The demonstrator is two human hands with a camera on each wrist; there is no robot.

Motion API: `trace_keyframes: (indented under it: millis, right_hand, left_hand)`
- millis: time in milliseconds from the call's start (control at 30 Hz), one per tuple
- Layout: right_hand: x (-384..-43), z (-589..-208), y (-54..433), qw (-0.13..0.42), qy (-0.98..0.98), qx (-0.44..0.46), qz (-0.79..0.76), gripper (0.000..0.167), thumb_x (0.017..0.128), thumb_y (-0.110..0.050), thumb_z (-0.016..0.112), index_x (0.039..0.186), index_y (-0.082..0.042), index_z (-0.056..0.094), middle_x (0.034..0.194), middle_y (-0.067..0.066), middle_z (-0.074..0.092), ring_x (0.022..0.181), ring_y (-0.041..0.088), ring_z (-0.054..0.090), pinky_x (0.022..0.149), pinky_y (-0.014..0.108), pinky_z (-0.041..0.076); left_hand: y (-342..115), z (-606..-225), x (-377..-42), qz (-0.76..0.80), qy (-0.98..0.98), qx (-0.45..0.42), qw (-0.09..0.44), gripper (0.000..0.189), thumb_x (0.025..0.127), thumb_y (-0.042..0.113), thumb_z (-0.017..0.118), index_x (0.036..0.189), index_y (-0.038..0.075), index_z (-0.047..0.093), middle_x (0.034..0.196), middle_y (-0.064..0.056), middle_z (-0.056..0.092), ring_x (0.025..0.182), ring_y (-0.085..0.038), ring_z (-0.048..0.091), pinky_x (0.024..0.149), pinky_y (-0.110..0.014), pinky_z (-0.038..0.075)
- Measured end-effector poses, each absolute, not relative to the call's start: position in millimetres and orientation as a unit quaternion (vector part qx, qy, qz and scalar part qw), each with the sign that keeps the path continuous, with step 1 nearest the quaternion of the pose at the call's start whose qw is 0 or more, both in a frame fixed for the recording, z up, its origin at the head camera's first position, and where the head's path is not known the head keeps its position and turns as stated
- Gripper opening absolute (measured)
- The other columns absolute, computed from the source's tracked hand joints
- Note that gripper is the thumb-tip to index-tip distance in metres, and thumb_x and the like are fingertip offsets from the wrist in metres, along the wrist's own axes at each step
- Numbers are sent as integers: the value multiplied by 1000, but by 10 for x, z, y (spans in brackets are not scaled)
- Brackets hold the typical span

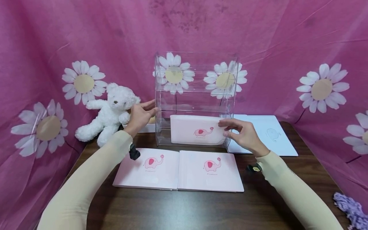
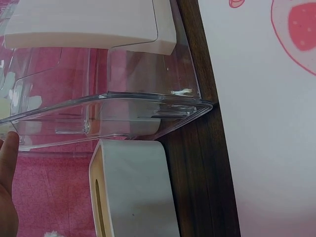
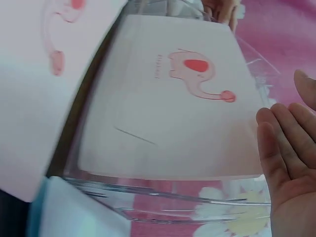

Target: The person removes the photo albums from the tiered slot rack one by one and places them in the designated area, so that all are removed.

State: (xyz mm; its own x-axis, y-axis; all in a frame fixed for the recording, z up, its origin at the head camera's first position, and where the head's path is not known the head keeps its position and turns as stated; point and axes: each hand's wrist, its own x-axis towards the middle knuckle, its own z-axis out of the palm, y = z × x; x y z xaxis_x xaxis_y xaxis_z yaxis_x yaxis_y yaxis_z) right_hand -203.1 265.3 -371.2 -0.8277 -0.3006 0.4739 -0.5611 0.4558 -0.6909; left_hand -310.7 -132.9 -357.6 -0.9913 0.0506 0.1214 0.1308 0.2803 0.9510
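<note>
A clear tiered rack [image 1: 195, 101] stands at the back of the wooden table. Its lowest tier holds a pink elephant booklet [image 1: 191, 129], leaning upright and also visible in the right wrist view [image 3: 168, 108]. My right hand [image 1: 241, 132] is at the booklet's right edge, fingers nearly straight and thumb apart; the right wrist view shows no grip. With extended fingers, my left hand [image 1: 141, 116] touches the rack's left side; only part of that hand [image 2: 7, 182] enters the left wrist view. Two pink elephant booklets [image 1: 149, 182] [image 1: 211, 183] lie side by side before the rack.
A white teddy bear [image 1: 113, 110] sits left of the rack. Beside the rack's left side is a white box with a slot [image 2: 136, 187]. Pale blue booklets [image 1: 260, 124] lie to the right. A purple knitted item [image 1: 349, 207] is at the right edge. Pink flowered cloth [image 1: 273, 38] hangs behind.
</note>
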Motion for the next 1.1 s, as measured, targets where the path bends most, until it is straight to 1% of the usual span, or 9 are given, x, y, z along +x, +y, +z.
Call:
trace_keyframes:
  millis: [233, 333, 400, 500, 567, 633, 733, 933, 1100]
  right_hand:
    - [-2155, -3580, 2596, 155, -831, 250, 473, 46, 86, 5, 76, 129, -9, 68, 124, 14, 72, 108, 21, 67, 93, 17, 57]
    - [-2226, -3542, 2558, 135, -836, 239, 475, 50, 86, 0, 78, 134, -9, 65, 131, 12, 69, 113, 13, 66, 100, 21, 56]
    - [-2277, -3525, 2536, 114, -839, 234, 477, 55, 87, -3, 79, 138, -12, 62, 137, 9, 66, 120, 14, 63, 106, 22, 53]
    - [-2343, -3517, 2512, 84, -849, 223, 471, 62, 86, -8, 81, 143, -19, 59, 144, 4, 62, 129, 15, 59, 114, 31, 50]
    - [-2376, -3523, 2504, 72, -856, 219, 462, 66, 84, -10, 83, 144, -22, 58, 145, 2, 61, 132, 23, 57, 116, 39, 49]
    - [-2408, -3535, 2499, 66, -865, 214, 450, 68, 82, -12, 85, 143, -24, 58, 145, 1, 61, 132, 23, 57, 115, 50, 48]
    - [-2452, -3552, 2502, 62, -871, 213, 439, 69, 81, -13, 87, 143, -26, 58, 144, 1, 62, 131, 25, 58, 113, 55, 49]
    - [-2536, -3577, 2513, 52, -876, 230, 421, 69, 79, -14, 88, 140, -28, 60, 140, 4, 65, 125, 27, 64, 108, 51, 53]
    - [-2583, -3573, 2487, 53, -889, 236, 389, 63, 79, -18, 88, 137, -27, 63, 133, 8, 69, 121, 23, 66, 103, 49, 56]
  left_hand:
    - [-1317, -3571, -3100, -602, -796, -64, 34, 50, 94, 17, 74, 142, 16, 60, 134, -11, 69, 114, -19, 72, 86, -19, 62]
    - [-1328, -3575, -3102, -603, -794, -63, 36, 50, 94, 16, 74, 141, 17, 61, 134, -10, 69, 114, -18, 72, 86, -19, 62]
    - [-1333, -3575, -3099, -602, -795, -64, 40, 49, 94, 17, 74, 141, 18, 61, 134, -10, 69, 114, -18, 72, 86, -20, 62]
    - [-1338, -3580, -3096, -602, -794, -68, 42, 49, 93, 18, 75, 141, 18, 62, 133, -9, 70, 114, -17, 72, 86, -19, 62]
    - [-1334, -3585, -3095, -602, -794, -70, 44, 49, 93, 18, 75, 141, 17, 62, 133, -10, 70, 114, -18, 72, 85, -19, 62]
    - [-1330, -3591, -3099, -604, -793, -71, 43, 49, 93, 17, 75, 140, 17, 62, 132, -10, 70, 113, -18, 72, 85, -19, 62]
    - [-1325, -3594, -3103, -605, -792, -72, 44, 49, 93, 17, 75, 140, 17, 62, 131, -11, 71, 112, -19, 73, 84, -18, 62]
    - [-1330, -3594, -3110, -604, -792, -69, 44, 49, 93, 17, 75, 140, 17, 62, 132, -10, 71, 112, -18, 72, 83, -17, 62]
    - [-1335, -3586, -3107, -600, -796, -67, 41, 50, 94, 17, 74, 142, 17, 61, 134, -9, 69, 114, -18, 72, 85, -19, 62]
